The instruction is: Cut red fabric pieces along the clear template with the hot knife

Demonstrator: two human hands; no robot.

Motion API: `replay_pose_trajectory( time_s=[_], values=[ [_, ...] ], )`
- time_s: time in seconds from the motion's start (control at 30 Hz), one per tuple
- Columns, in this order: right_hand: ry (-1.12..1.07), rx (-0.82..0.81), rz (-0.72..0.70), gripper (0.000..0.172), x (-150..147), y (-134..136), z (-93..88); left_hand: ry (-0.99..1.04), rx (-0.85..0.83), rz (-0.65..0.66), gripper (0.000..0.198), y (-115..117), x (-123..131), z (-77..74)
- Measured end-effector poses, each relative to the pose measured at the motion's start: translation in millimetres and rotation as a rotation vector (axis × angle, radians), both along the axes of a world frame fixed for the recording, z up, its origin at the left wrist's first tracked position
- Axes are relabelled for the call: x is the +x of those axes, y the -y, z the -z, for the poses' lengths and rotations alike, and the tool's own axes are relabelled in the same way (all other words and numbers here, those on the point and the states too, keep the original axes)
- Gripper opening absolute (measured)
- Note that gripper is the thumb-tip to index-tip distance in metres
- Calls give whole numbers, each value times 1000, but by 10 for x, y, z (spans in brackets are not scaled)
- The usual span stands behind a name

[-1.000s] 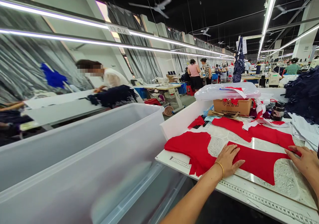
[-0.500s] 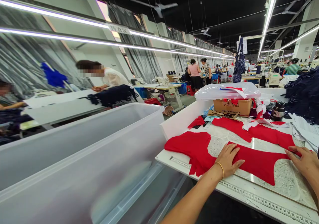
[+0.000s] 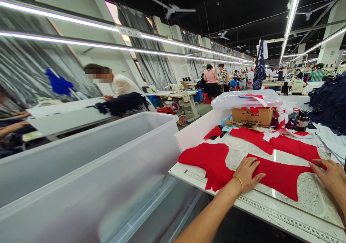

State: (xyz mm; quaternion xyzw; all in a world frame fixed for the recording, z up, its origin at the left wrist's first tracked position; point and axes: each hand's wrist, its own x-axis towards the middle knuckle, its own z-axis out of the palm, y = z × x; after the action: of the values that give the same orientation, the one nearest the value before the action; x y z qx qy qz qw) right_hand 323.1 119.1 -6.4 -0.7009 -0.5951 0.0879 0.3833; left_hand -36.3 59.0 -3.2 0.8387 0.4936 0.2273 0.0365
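A cut red fabric piece [image 3: 278, 176] lies flat on the white table [image 3: 286, 214]. My left hand [image 3: 248, 174], a gold bangle at its wrist, rests on the piece's left end with fingers stretched out. At the piece's upper right corner is my right hand [image 3: 330, 174], fingers extended and touching the cloth; its right part runs out of the frame. Left of my left hand lies a stack of red fabric pieces [image 3: 207, 160]. Further red pieces [image 3: 294, 147] lie behind, and one reaches toward my right hand. A measuring tape [image 3: 281, 213] runs along the table's front edge.
A cardboard box [image 3: 252, 116] under a clear plastic lid [image 3: 247, 99] stands at the table's back, beside a dark jar [image 3: 301, 120]. Dark fabric [image 3: 328, 104] is heaped at right. Large translucent bins [image 3: 108, 171] fill the left. A co-worker [image 3: 124, 84] leans over another table.
My hands and the red fabric stay in place. In the background, the co-workers at left have shifted slightly and the ceiling fans have turned.
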Motion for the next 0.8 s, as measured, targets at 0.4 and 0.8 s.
replay_pose_trajectory(
  time_s=[0.4,0.8],
  values=[
    [-24,-13,18,40,-29,29,-59,-4,-2,-11,70,-10,-2,20],
    [13,-7,11,37,-25,24,-28,6,10,-6,65,-12,-12,30]
  ],
)
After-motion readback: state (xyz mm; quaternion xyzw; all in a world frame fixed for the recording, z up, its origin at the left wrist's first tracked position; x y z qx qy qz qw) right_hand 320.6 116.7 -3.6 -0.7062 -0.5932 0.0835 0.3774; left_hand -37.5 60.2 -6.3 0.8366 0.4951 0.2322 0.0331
